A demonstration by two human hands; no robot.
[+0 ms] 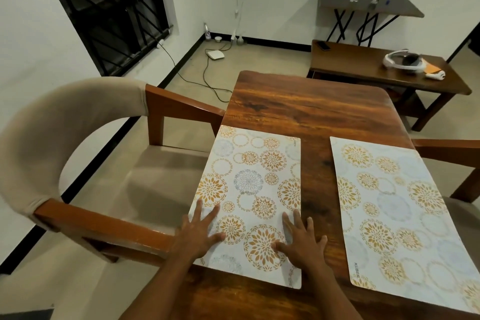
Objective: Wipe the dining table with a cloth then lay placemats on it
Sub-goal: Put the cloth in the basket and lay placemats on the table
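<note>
White left placemat [253, 189] under both hands [198, 238] [302, 244]

**VISIBLE BODY PARTS: 2 HANDS, 2 FOREARMS**

The view shows 2 hands and 2 forearms only. The left hand [200, 235] and right hand [302, 241] are bare to the fingertips. The left forearm [155, 291] and right forearm [335, 299] are bare along their whole visible length, down to the lower frame edge. Fingernail detail is too small to tell.
</note>
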